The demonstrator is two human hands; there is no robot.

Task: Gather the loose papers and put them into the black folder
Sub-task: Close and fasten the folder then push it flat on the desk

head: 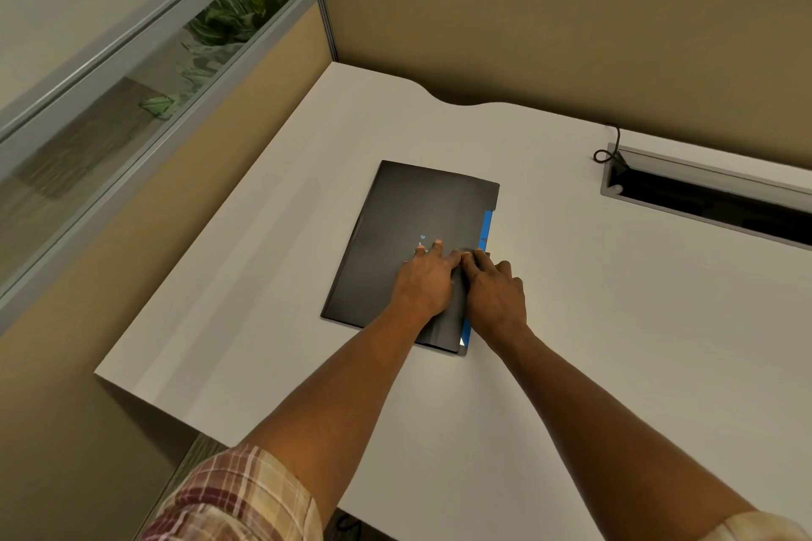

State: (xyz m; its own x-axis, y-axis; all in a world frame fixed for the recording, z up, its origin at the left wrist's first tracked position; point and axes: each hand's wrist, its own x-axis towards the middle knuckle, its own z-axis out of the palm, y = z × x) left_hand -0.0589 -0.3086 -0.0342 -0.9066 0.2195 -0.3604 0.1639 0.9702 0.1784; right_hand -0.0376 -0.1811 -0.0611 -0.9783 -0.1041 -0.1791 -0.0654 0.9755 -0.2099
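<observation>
Head view: my left hand (424, 281) lies flat, palm down, on the black folder (408, 228), fingers spread and gripping nothing. My right hand (494, 292) presses just beside it at 3 o'clock, fingers flat over the folder's right edge, also holding nothing. The folder is closed on the white desk (272, 242), a blue strip (486, 228) peeking out along its right side. At 2 o'clock, well apart, a cable slot (703, 198) opens in the desk, with a black cord (608, 147) looped at its left end.
</observation>
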